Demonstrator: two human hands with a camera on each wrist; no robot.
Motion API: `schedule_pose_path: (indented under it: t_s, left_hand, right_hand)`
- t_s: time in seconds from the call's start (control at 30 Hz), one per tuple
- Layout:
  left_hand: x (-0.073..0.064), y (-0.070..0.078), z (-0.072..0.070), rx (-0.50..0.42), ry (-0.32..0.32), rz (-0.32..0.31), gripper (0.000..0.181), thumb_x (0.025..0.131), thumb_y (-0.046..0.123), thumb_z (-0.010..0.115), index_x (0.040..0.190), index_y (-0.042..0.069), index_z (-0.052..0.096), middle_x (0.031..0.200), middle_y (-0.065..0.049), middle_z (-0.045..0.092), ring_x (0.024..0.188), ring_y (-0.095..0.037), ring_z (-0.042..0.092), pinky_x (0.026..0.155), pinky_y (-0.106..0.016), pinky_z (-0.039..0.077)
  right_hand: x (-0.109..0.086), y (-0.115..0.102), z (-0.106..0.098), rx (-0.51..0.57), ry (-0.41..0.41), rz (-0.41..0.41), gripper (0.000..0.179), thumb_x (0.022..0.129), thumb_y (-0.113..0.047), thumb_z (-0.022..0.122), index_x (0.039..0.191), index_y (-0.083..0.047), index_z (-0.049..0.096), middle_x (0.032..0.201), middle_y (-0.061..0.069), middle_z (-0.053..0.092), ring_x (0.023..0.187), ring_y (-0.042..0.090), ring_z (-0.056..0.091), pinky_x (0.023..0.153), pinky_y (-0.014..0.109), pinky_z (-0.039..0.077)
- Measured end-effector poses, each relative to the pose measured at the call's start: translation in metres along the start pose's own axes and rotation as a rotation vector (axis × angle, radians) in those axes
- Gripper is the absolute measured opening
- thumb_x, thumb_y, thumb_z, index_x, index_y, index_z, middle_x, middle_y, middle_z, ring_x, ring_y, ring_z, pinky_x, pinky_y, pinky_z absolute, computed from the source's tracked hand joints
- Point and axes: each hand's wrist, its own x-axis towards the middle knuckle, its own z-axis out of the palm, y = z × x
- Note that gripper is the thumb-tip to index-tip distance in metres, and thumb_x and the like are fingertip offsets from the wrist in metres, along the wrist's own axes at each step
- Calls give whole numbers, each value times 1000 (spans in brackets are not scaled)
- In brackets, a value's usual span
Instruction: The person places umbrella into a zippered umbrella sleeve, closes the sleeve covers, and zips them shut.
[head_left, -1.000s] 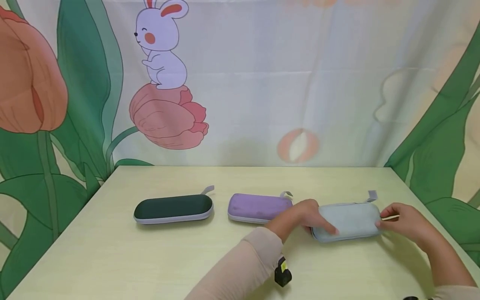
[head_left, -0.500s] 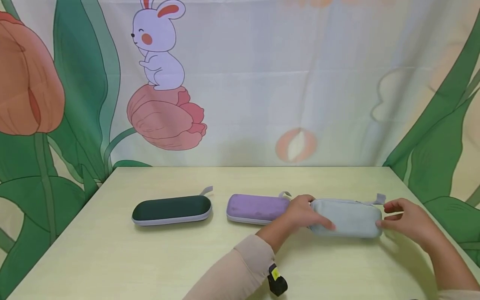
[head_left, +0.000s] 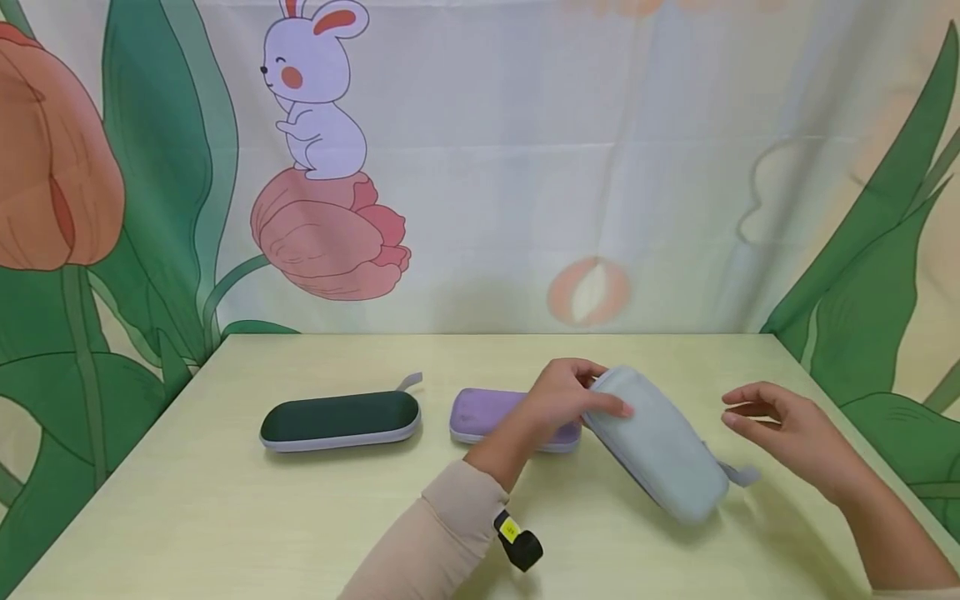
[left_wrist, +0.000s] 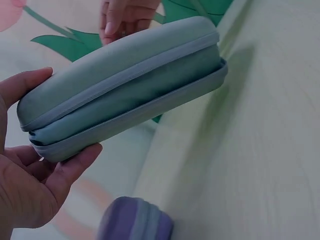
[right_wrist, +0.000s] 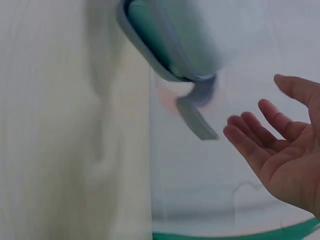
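My left hand (head_left: 561,398) grips the left end of a light blue-grey zip case (head_left: 660,450), thumb on top and fingers beneath. The case is raised and tilted, its far end angled down toward the table's front. In the left wrist view, a teal band (left_wrist: 145,90) runs along the case's side between two pale edges. A grey fabric tab (head_left: 738,475) hangs from the lower end. To the right of the case, my right hand (head_left: 783,429) hovers apart from it, fingers loosely bent with nothing in them; the right wrist view shows its palm (right_wrist: 295,165).
Left of the held case lies a purple zip case (head_left: 480,410), partly covered by my left forearm. Further left rests a dark green zip case (head_left: 341,419) with a pale zip edge. A printed curtain (head_left: 487,167) hangs behind the pale wooden table (head_left: 225,517).
The blue-grey case has been lifted and swung, its right end now lower and nearer. My right hand has let go of that end and moved slightly up and left.
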Motion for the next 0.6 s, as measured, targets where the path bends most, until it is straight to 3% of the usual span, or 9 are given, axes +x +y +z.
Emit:
schedule_pose_path:
  t_s: [0.2,0.3,0.47,0.6]
  left_hand:
    - [-1,13,-19,-86,-15,2,37,68,13,86,103,11,73,89,-6,67,72,-17,64,55,-33,54]
    - [-1,20,-25,-114,-2,-6,40,70,12,85,108,10,71,93,-7,68,76,-20,65,58,-36,55]
    - [-6,26,-30,-127,65,-10,41,75,20,84,111,7,68,99,-8,68,81,-22,67,61,-39,57]
    - [-11,27,-34,-223,108,-12,43,79,24,81,114,3,64,101,-10,68,80,-23,68,65,-38,58]
  right_hand:
    - [3,-16,30,305,-281,38,44,97,-20,61,134,3,50,119,18,62,99,16,64,75,36,54]
    - [3,-23,43,385,-361,61,46,97,-19,61,135,4,48,113,17,64,96,24,64,73,39,54]
    - [4,-34,61,526,-360,133,54,94,-21,64,136,7,44,114,15,62,99,28,62,76,44,53]
    - [3,-39,76,654,-328,105,59,94,-17,64,137,13,37,117,14,60,104,27,60,84,43,52]
